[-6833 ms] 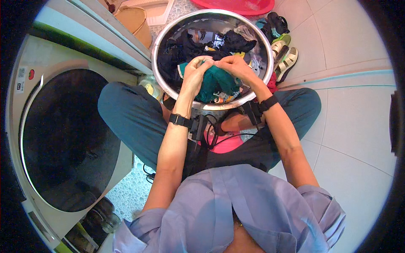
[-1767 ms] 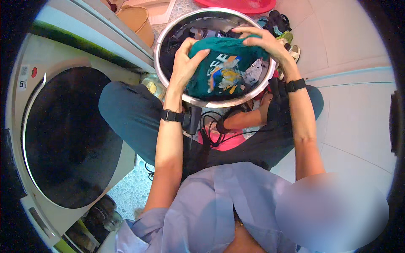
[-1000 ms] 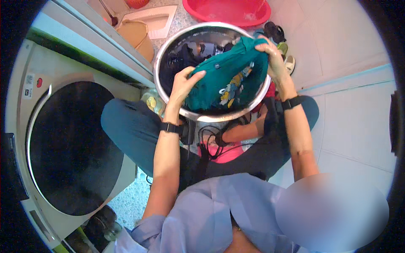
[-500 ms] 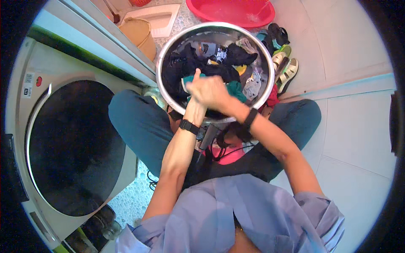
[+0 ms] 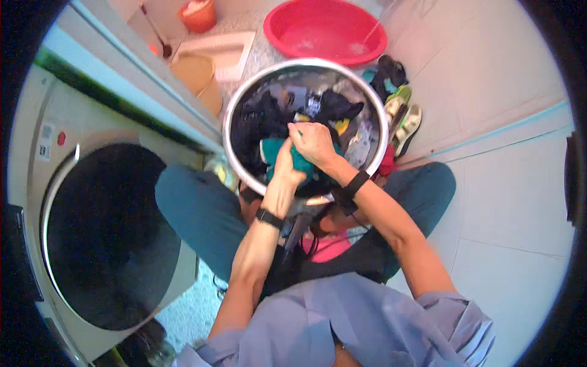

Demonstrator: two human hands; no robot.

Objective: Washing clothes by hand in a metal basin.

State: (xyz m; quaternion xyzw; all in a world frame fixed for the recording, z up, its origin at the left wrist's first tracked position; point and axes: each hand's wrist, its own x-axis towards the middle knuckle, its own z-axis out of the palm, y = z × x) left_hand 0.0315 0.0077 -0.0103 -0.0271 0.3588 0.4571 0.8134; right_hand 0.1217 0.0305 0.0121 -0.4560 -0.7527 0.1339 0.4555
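Note:
A large round metal basin (image 5: 228, 144) stands between my legs, filled with wet-looking dark, grey and patterned clothes (image 5: 263, 113). Over its near half I have a green garment with a pale edge (image 5: 273, 153) bunched up. My right hand (image 5: 316, 144) is closed in a fist on the upper part of this garment. Just below and to the left, my left hand (image 5: 286, 166) is closed around it too, the two hands touching. Folds of the green cloth show between and beside my hands; most fingertips are hidden.
Beyond the basin sits a red plastic tub (image 5: 327, 55) holding some water. Shoes (image 5: 403, 128) line the right wall. A front-loading washing machine (image 5: 110, 238) is on my left. At the back are a squat toilet (image 5: 235, 52), a tan bin (image 5: 199, 79) and an orange bucket (image 5: 199, 15).
My right hand, blurred in motion before, is now steadier, set slightly higher against the left hand. More green cloth shows around them. The view has tilted, so the basin appears lower.

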